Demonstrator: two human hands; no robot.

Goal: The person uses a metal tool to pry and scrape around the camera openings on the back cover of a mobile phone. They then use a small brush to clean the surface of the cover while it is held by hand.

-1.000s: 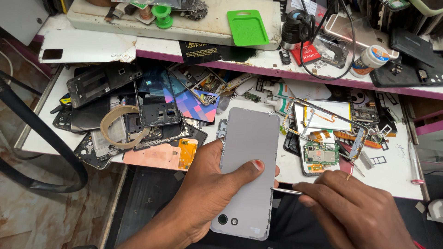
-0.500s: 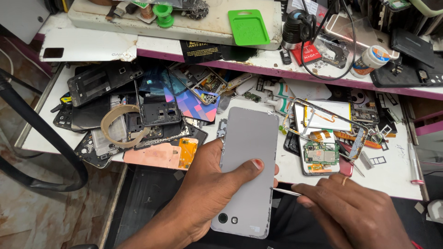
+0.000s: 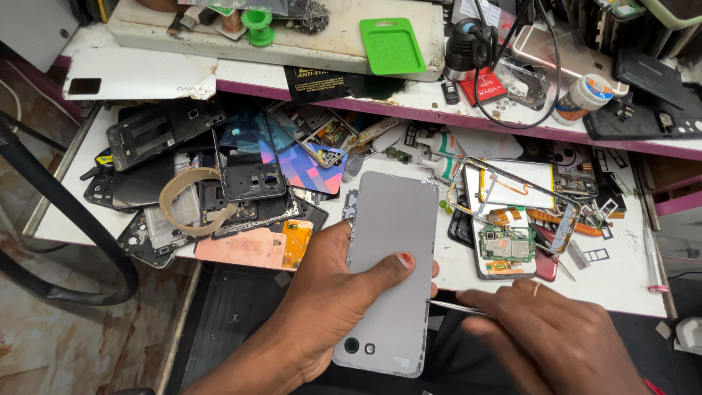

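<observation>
My left hand (image 3: 322, 307) grips a grey phone (image 3: 391, 241) from its left side, back cover up, thumb pressed across the middle of the cover. The phone points away from me, its camera holes near my wrist. My right hand (image 3: 545, 336) holds a thin metal tool (image 3: 453, 308) whose tip touches the phone's right edge just below my thumb. Both hands hover over the front edge of the white workbench (image 3: 621, 281).
The bench is strewn with phone parts: dark phone frames and back covers (image 3: 219, 183) at left, a circuit board (image 3: 506, 249) and metal frame (image 3: 512, 197) right of the phone. A shelf behind carries a green case (image 3: 392, 45), a small jar (image 3: 583, 96) and cables.
The hands and phone keep nearly the same pose; my right hand with the tool has crept slightly left toward the phone's edge.
</observation>
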